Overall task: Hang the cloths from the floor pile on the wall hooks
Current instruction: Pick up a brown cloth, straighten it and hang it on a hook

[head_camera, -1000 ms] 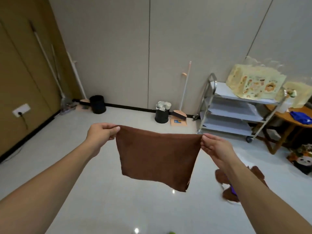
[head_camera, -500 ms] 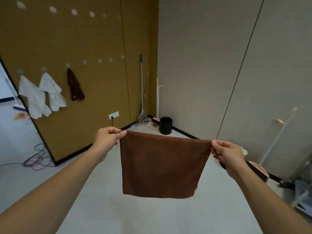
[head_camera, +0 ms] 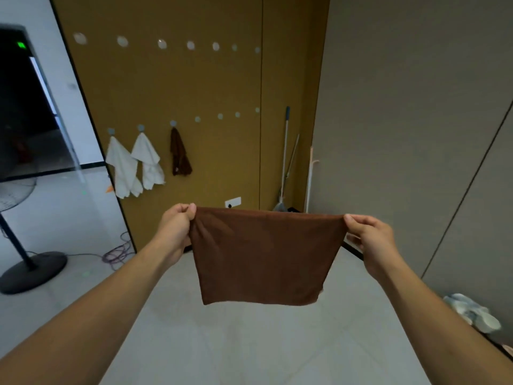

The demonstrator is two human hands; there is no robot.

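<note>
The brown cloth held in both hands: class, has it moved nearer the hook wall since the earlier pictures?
Yes. The brown cloth has swung left with the person's turn, toward the hook wall; earlier it faced the trolley, then the corner.

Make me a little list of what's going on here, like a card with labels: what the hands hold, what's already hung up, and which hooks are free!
Left hand: pinches one top corner of the brown cloth
Right hand: pinches the other top corner
Cloth: spread flat, hanging in the air
Already hung, lower row: two white cloths, one hung brown cloth
Free hooks: lower row right of it, first at; whole upper row
</note>
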